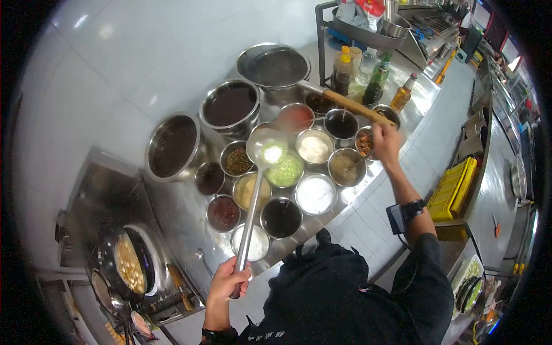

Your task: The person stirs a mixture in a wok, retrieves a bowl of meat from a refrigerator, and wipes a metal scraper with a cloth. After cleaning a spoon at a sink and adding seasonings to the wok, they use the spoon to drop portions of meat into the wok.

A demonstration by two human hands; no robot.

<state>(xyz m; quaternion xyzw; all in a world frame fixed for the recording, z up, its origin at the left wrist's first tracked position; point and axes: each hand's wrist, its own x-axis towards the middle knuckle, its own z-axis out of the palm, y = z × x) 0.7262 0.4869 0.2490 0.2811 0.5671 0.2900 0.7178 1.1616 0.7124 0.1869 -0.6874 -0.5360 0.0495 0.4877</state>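
My left hand (229, 282) is wrapped round the handle of a long metal ladle (251, 221). The ladle's bowl hangs over the seasoning bowls, with a white substance and chopped green bits in or just under it. Below it is a bowl of chopped greens (286, 171). My right hand (386, 142) is closed on the handle of a spoon (363, 157), whose end dips into a bowl of grey-brown powder (339, 161). Beside that hand is a bowl of red-brown chilli pieces (364, 140). Bowls of white powder (316, 194) and dark sauce (281, 218) stand nearer to me.
Large metal pots of dark liquid (230, 104) line the wall side. A wooden-handled tool (356, 106) lies across the far bowls. Bottles (377, 80) stand beyond. At left, a wok (131, 261) of pale pieces sits on the stove. A yellow crate (451, 190) is at right.
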